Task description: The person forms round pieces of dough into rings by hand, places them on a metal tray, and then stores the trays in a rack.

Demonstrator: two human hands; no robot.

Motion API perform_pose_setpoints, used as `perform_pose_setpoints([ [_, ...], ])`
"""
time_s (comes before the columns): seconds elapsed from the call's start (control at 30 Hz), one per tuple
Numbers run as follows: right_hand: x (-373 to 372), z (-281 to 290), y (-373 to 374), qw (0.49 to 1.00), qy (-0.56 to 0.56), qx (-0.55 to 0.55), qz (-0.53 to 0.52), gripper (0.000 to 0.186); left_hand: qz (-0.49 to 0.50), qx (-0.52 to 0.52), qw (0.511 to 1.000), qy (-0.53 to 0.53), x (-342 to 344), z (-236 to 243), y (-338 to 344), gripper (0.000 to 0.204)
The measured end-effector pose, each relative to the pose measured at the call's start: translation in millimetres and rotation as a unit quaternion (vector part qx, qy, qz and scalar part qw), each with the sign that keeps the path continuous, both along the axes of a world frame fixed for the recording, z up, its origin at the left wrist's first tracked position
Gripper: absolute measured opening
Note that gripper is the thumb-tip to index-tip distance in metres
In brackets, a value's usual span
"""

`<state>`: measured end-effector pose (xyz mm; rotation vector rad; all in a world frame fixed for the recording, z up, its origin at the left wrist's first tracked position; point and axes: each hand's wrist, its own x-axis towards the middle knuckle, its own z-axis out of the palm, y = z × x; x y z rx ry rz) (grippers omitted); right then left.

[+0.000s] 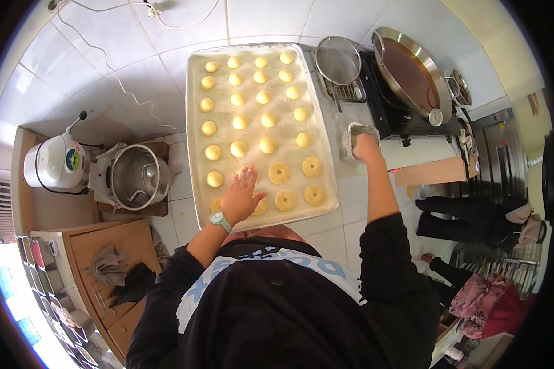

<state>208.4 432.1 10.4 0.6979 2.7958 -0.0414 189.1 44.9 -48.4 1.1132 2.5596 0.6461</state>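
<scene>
A large floured metal tray (323, 117) lies before me with rows of round pale dough balls (268, 145). At its near right, several pieces are flattened rings with a hole, such as this dough ring (279, 173). My left hand (242, 195), a pale watch on its wrist, rests palm down with fingers spread on the near-left part of the tray. Its fingertips cover a dough piece, and another ring shows partly beside the palm. Off the tray's right edge, my right hand (367, 147) reaches into a small metal container (355, 130); its fingertips are hidden inside.
A round strainer (338, 60) sits on a rack beyond the container. A wide pan (412, 74) of brown liquid with a dial thermometer stands on a black stove (381, 101) at the far right. To the left are a white mixer (56, 161) and a steel bowl (140, 177).
</scene>
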Motion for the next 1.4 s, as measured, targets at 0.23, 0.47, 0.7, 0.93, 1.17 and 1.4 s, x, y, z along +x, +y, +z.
perform_pose_setpoints([
  [0.23,19,16,-204,0.887,0.230,-0.300,0.265,0.038,0.218,0.404,0.744,-0.485,5,18,-14,0.071],
  [0.47,-5,-28,-316,0.857,0.177,-0.171,0.452,0.066,0.278,0.634,0.280,-0.665,-7,34,-100,0.088],
  [0.7,-21,-63,-333,0.850,0.090,-0.131,0.502,0.070,0.336,0.780,0.211,-0.484,-3,47,-166,0.079],
  [0.93,-22,-67,-334,0.851,0.111,-0.109,0.502,0.071,0.353,0.783,0.173,-0.482,13,38,-183,0.068],
  [1.17,-19,-65,-338,0.855,0.107,-0.094,0.499,0.068,0.375,0.779,0.190,-0.466,18,36,-191,0.064],
  [1.4,-33,-71,-330,0.860,0.178,-0.152,0.453,0.049,0.374,0.772,0.194,-0.476,18,34,-191,0.058],
])
